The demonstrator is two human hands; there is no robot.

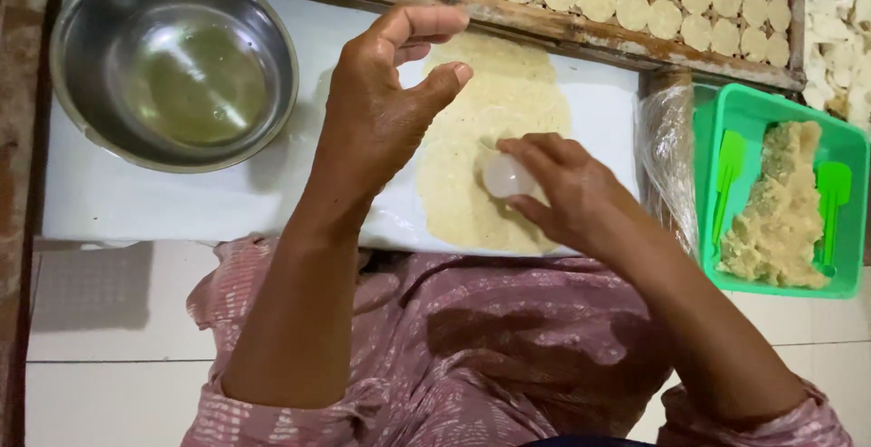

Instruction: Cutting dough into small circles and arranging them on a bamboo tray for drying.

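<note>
Steel bowl (63, 57) holds oil; green tray (717, 138) holds dough

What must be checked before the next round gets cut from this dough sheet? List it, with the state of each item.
1. Round white cutter pressed on the dough sheet: ok, right hand grips it.
2. Left hand off the cutting spot: ok, raised above the sheet, holding nothing.
3. Uncut dough around the cutter: ok, the sheet spreads on all sides.
4. Liquid in the metal bowl: ok, a shallow pool shows.
5. Free space on the wooden tray of cut rounds: cannot tell.
6. Spare dough in the green tub: ok, a lump lies inside.
</note>
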